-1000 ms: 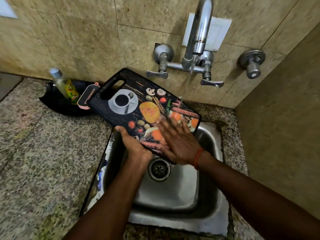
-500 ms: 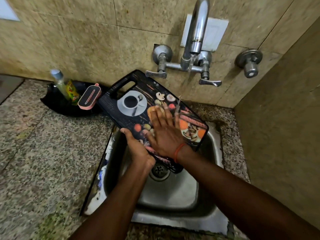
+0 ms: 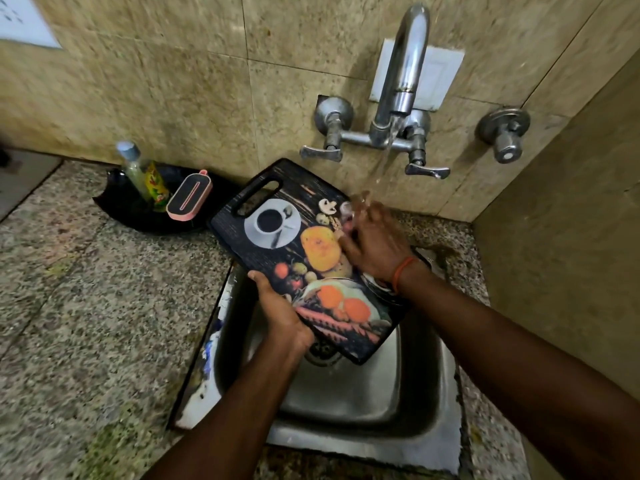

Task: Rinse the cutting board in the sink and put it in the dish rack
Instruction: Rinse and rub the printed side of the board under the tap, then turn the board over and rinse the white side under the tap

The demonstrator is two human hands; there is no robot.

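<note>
While water runs from the tap point(image 3: 398, 74), you hold the cutting board point(image 3: 294, 251) tilted over the sink point(image 3: 363, 403).
Your left hand point(image 3: 282, 313) grips its seven o'clock edge; your right hand point(image 3: 375, 242) lies spread flat at two o'clock. Counter point(image 3: 97, 323) lies open at nine o'clock.

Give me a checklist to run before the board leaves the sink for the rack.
1. Water on: ok, a stream falls from the faucet.
2. Grip: ok, left hand clamps the cutting board by its near edge.
3. Rubbing: ok, right hand lies flat on the printed face.
4. Board over the sink: ok.
5. Underside rinsed: cannot tell.
6. Dish rack located: cannot tell, none in view.
</note>
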